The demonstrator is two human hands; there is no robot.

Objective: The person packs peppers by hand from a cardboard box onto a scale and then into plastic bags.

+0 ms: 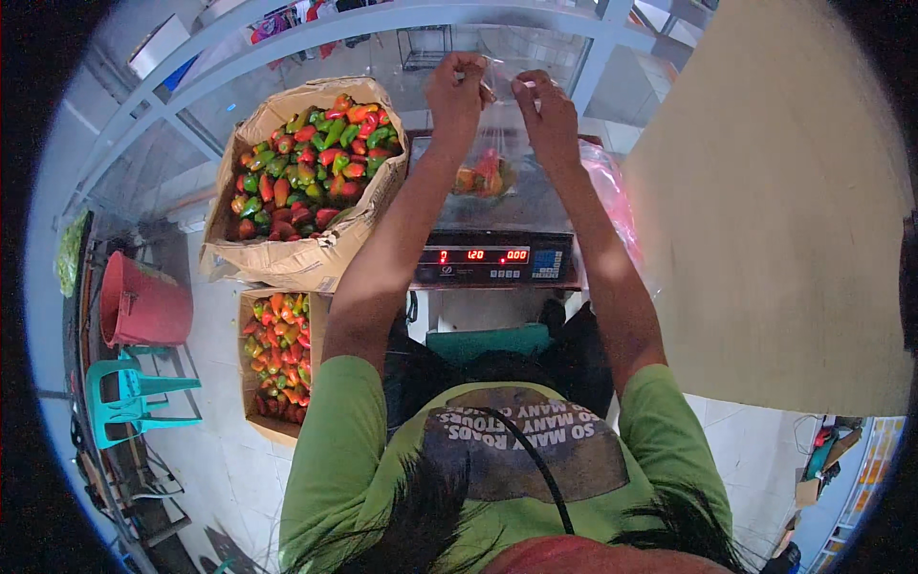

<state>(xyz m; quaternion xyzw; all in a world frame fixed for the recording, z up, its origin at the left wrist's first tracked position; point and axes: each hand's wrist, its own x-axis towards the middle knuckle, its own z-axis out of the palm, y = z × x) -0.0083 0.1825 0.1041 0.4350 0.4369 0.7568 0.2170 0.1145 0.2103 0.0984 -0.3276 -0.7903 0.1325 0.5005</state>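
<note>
Head view: a person in a green T-shirt holds a clear plastic bag (490,143) up by its mouth with both hands raised above a digital weighing scale (497,260). The left hand (457,91) has a closed grip on the bag's upper left edge, fingers pinched on the film; the right hand (543,107) pinches the opposite edge in the same tight grip. A small cluster of red, orange and green peppers (481,177) sits in the bottom of the bag, which hangs just over the scale's platform. The scale's red display glows on its front panel. To the person's left, a large paper-lined box (308,258) brims with mixed peppers, and a smaller cardboard box (277,359) of peppers lies below it on the tiled floor. A red bucket (143,304) and a teal plastic chair (134,394) stand farther left.
</note>
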